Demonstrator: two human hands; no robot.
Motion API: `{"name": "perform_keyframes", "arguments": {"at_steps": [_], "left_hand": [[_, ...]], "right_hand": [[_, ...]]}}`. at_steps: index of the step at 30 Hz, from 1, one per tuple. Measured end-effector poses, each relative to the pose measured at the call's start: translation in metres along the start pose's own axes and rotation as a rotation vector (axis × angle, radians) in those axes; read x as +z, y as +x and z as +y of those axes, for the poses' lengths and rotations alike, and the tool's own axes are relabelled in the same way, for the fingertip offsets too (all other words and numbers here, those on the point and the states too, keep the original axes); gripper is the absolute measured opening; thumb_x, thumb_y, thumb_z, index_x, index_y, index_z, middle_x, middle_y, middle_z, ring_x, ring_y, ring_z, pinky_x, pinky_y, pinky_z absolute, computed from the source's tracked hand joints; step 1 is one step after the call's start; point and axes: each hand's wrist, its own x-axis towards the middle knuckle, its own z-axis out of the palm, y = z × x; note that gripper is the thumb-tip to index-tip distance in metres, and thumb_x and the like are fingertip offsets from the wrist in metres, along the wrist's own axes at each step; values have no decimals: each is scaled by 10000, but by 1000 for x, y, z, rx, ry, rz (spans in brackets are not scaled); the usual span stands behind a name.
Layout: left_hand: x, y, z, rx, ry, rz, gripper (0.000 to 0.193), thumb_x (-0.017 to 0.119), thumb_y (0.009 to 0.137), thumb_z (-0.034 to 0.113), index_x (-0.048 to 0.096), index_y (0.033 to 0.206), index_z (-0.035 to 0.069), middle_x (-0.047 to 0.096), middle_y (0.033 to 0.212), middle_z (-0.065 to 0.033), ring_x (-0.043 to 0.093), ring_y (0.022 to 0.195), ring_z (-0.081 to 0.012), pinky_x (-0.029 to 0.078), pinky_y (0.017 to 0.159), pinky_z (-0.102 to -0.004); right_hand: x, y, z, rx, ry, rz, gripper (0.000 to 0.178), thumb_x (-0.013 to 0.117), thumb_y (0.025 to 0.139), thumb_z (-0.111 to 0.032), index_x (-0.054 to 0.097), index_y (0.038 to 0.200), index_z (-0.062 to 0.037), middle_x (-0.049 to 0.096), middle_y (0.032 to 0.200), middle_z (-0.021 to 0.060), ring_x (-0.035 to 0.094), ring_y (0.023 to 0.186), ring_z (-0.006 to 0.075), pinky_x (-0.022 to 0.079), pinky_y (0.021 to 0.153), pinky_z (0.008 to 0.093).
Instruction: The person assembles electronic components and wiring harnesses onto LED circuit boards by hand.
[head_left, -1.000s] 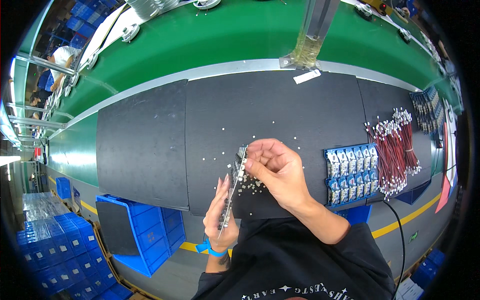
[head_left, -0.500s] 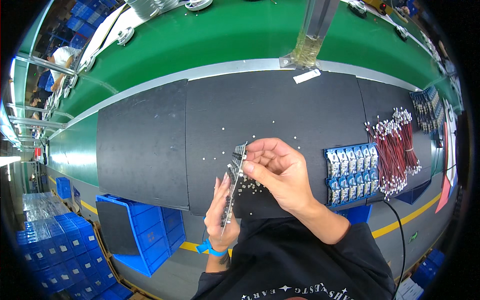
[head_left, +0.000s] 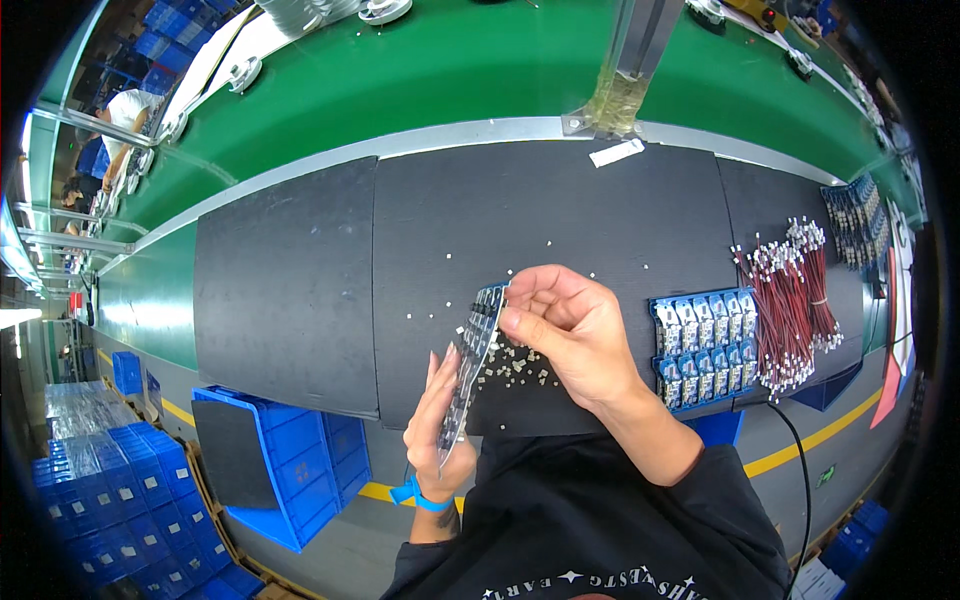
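A panel of circuit boards [head_left: 474, 362] is held up nearly on edge above the black mat, so I see it at a steep slant. My left hand [head_left: 432, 425], with a blue band at its wrist, supports the panel's lower left side. The fingers of my right hand [head_left: 580, 335] are closed at its upper right edge, thumb against it; what lies between the fingertips is partly hidden. Below and beside the panel, many small whitish pieces [head_left: 517, 366] lie scattered on the mat.
To the right rests another blue circuit board panel [head_left: 705, 345], then bundles of red wires with white connectors [head_left: 785, 310] and stacked boards [head_left: 856, 220]. A metal post [head_left: 628, 70] rises at the back. Blue crates [head_left: 290, 465] stand below the mat's left side.
The panel has turned slightly, showing more of its face. My right hand has shifted a little up and right with its edge. One more whitish piece lies farther right on the mat.
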Motion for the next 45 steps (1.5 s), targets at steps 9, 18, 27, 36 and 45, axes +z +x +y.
{"name": "perform_keyframes", "arguments": {"at_steps": [9,18,27,36,45], "left_hand": [[-9,2,6,-480,-473,309,576,484,720,-162,312,1267,-97,465,1202,-226,469,1118,-304,329,974,-444],[28,4,20,5,164,48,466,524,757,-77,422,1211,-44,447,1205,-312,461,1094,-479,375,932,-510],[1,36,49,-548,-624,-343,395,571,765,-69,444,1136,-115,595,1018,-159,576,905,-183,438,821,-278],[105,59,45,-235,-447,-577,670,652,771,81,286,1317,-46,350,1347,-205,306,1274,-303,267,1023,-379],[146,17,43,89,200,-862,1035,703,632,484,217,1287,-153,114,1394,-308,62,1299,-470,60,1016,-595]], "right_hand": [[-29,-1,21,-103,-730,-8,306,618,795,-40,523,1072,50,584,1026,125,584,901,169,475,773,252],[7,-11,50,-434,-542,-250,822,199,882,-566,-36,1367,54,-62,1437,237,-65,1341,345,19,1074,401],[-53,-60,-76,-334,-908,94,528,635,764,-16,443,1255,-7,596,1009,99,573,874,133,453,764,241],[-160,-172,-93,-409,-441,877,300,550,845,-37,513,1114,91,620,832,130,587,601,151,474,470,229],[-175,-182,-57,-288,-498,1123,286,587,839,-78,552,1076,79,583,759,70,511,502,104,385,404,182]]}}
